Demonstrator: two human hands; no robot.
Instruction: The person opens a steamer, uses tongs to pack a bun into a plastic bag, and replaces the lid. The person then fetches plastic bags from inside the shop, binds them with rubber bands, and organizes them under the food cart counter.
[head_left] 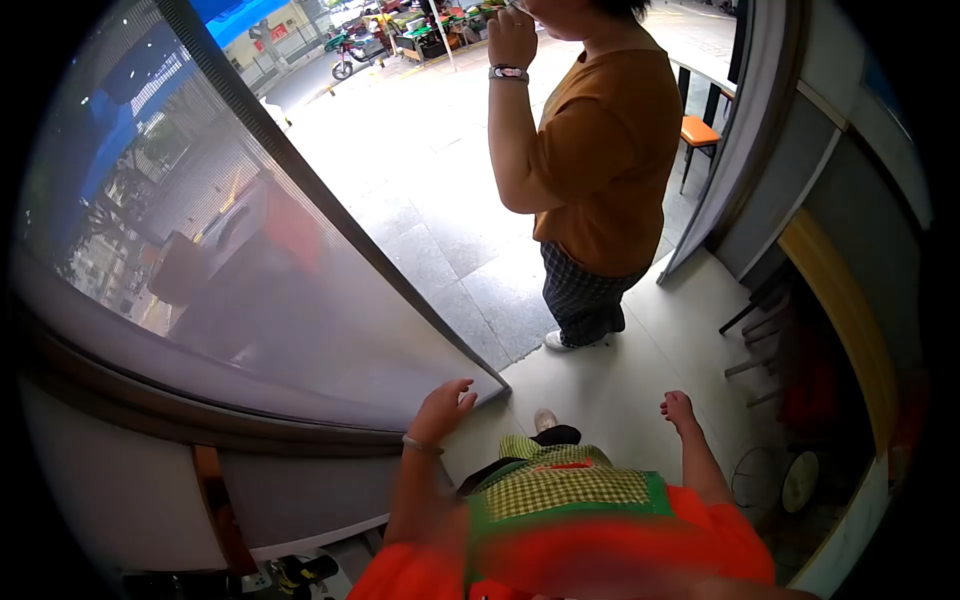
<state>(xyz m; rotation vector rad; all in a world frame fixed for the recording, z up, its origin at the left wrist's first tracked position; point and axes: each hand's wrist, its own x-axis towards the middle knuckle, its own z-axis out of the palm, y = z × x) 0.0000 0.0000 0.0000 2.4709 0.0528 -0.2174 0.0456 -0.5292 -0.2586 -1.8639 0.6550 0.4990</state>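
As we look down over our red sleeves (735,530), a green-trimmed checked apron (560,490) covers our front. Our left hand (440,410), a bangle (423,446) around its wrist, reaches forward with the fingers parted and the grip released. Our right hand (678,407) is held out over the pale floor (615,385), fingers curled in; we cannot tell whether it closes on anything. Between our hands, a light shoe (545,420) shows past the apron. Nearest our left hand is the glazed door panel (250,260), standing at our left with its lower corner just beyond the fingers; we cannot tell whether they touch it. At our right, a wood-coloured board (840,320) and dark furniture legs (750,345) stand in shade. Ahead, a person (615,160) in a brown top and checked trousers (590,300) stands side-on, an arm (515,140) bent up toward the head. Beside them we see an orange-seated stool (698,131). Farther out, across bright paving (400,150), a motorbike (345,66) stands near a crowded stall (430,38), with a blue awning (235,15) overhead.
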